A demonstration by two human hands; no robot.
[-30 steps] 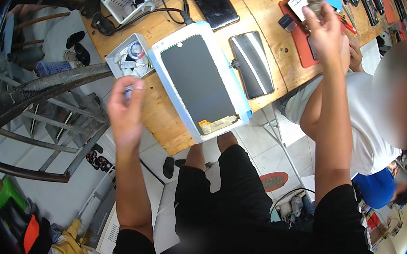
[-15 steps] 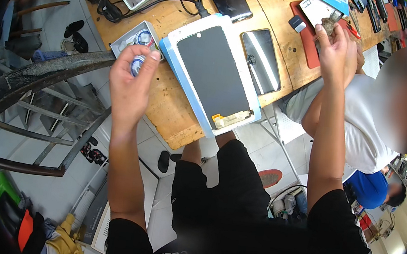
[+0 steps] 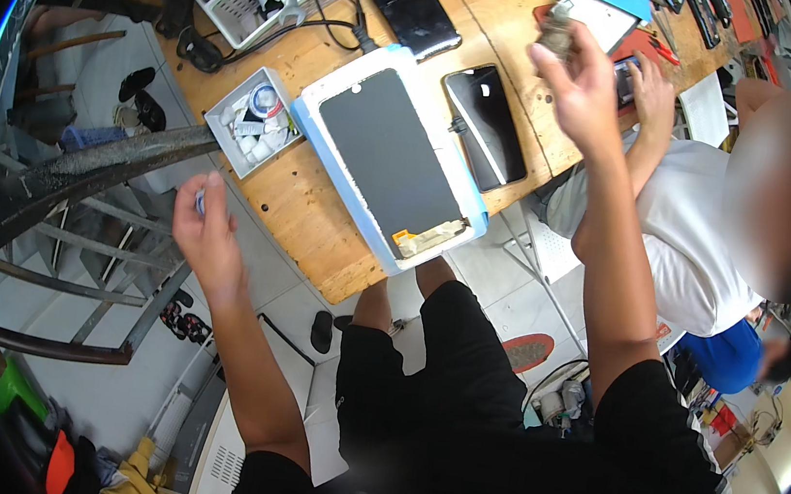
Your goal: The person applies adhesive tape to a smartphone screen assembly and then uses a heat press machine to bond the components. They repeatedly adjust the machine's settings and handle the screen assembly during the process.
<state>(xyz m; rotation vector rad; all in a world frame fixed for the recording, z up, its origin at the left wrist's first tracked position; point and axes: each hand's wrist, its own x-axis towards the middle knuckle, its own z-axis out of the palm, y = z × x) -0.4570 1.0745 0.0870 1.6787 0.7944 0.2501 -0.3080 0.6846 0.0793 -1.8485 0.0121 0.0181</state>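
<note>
My left hand (image 3: pixel 208 240) is closed on a small round blue-and-white spool (image 3: pixel 201 201), off the table's left edge. My right hand (image 3: pixel 583 102) grips a brownish lump with a shiny top (image 3: pixel 557 37), its kind unclear, above the far right of the table. Between my hands a dark phone screen (image 3: pixel 392 149), with an orange tab and a beige strip at its near end, lies on a white-and-blue device (image 3: pixel 313 101). A white box (image 3: pixel 246 168) of small white pieces and another round spool (image 3: pixel 265 100) stands left of it.
Two black phones (image 3: pixel 485 126) (image 3: pixel 408 5) lie beyond the device on the wooden table (image 3: pixel 310 228). A white basket (image 3: pixel 231 19) with cables and a wrench stands far left. A co-worker's hand (image 3: pixel 655 96) holds a phone at the right. A metal railing (image 3: pixel 84 158) curves at the left.
My left hand has moved down and left, away from the white box, with the spool. My right hand has shifted left and slightly up with the brownish lump. The co-worker's phone now shows.
</note>
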